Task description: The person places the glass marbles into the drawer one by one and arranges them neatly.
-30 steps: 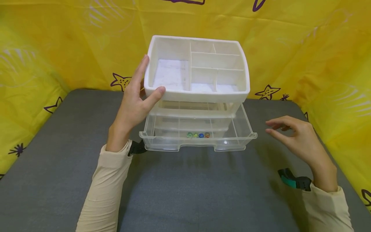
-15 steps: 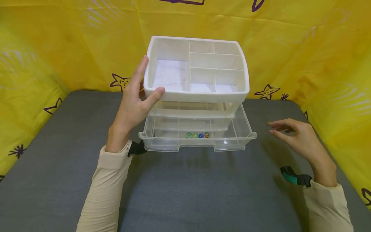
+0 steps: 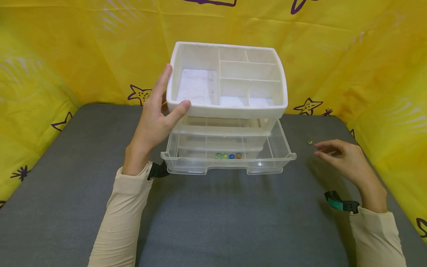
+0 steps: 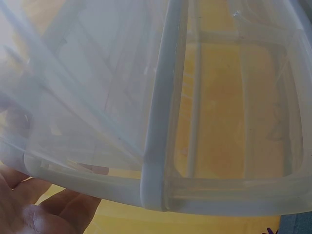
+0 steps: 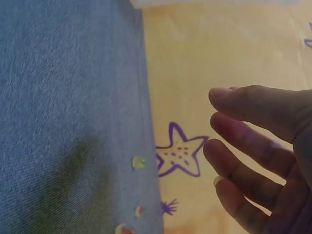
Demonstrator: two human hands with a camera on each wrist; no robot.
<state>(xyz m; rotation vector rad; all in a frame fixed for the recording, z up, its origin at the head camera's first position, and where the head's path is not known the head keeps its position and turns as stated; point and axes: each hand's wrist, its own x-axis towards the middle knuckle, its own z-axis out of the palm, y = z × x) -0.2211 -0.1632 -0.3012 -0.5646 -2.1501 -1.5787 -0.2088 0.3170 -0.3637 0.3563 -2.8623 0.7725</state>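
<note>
Gripping organizer (image 3: pixel 227 112) w/ L hand (image 3: pixel 151 118), R hand (image 3: pixel 350 163) nr green marble (image 3: pixel 310 142), thumb & fingers apart.

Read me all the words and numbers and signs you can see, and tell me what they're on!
There are none to read: no words, labels, brands or numbers.
White desk organizer and clear drawer: no lettering shows.
Black-and-green wrist strap: no writing I can make out.
Yellow cloth: just drawings, like the purple starfish.
Purple shape at the top edge: cut off, so I can't tell what.
</note>
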